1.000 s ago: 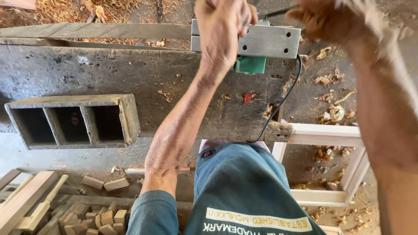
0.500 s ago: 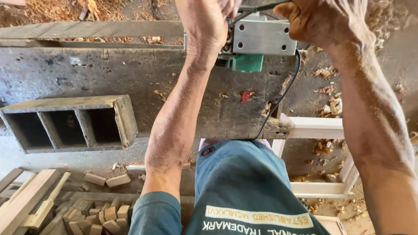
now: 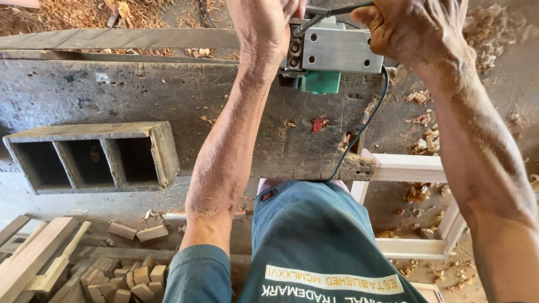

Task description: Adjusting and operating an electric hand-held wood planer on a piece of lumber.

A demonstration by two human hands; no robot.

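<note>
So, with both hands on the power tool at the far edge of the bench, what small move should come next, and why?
Probably steady it before pushing. The left hand and right hand both grip the metal power tool above the wooden plank, and its black cord hangs across the workbench, so guiding the cord aside seems wise.

Head-worn view, steeply down, close.

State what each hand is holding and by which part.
Both hands grip the grey metal, green-bodied electric planer on the worn wooden workbench: left hand at its left end, right hand at its right end.
</note>
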